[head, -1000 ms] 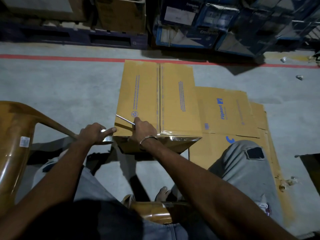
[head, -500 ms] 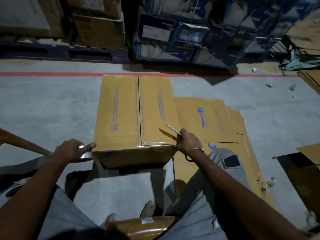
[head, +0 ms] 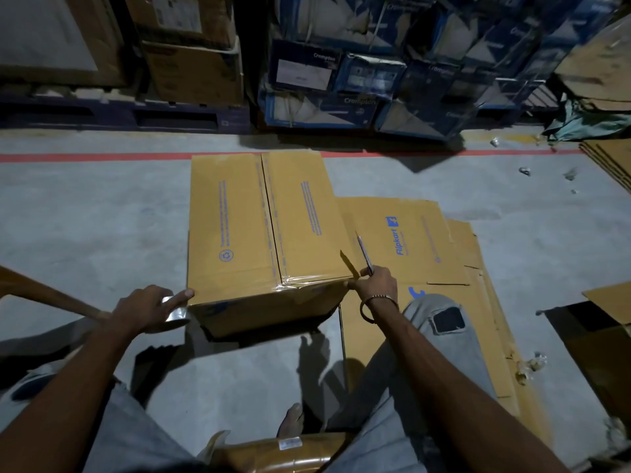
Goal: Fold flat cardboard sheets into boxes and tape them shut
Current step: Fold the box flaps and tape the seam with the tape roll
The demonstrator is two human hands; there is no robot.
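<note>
Right hand (head: pixel 374 283) has slid along the near top edge of the box (head: pixel 266 233), from nr the left corner 1 s ago, past mid-edge, to the right corner now; left hand (head: pixel 146 307) stayed at the left corner w/ the tape roll (head: pixel 176 314). Box sits closed on the concrete floor (head: pixel 85 216) btwn the person's knees, top flaps meeting at a centre seam, shiny clear tape (head: pixel 307 279) running along the near top edge and wrinkled nr the seam. Right hand fingers curled, pinching a thin blade (head: pixel 364 254) that sticks up and away from the knuckles; thumb side touches the box's right corner; metal bangle (head: pixel 377 302) on the wrist. Left hand fingers wrapped round the tape roll, index finger straight w/ its tip pressed on the box's left near corner; roll touching the box's front side. Flat cardboard sheets (head: pixel 426 240) w/ blue print lie stacked just right of the box, partly under the right knee. Brown plastic chair (head: pixel 41 295) at far left. Stacked blue cartons (head: pixel 341 73) and brown cartons (head: pixel 191 63) behind a red floor line (head: pixel 85 157).
</note>
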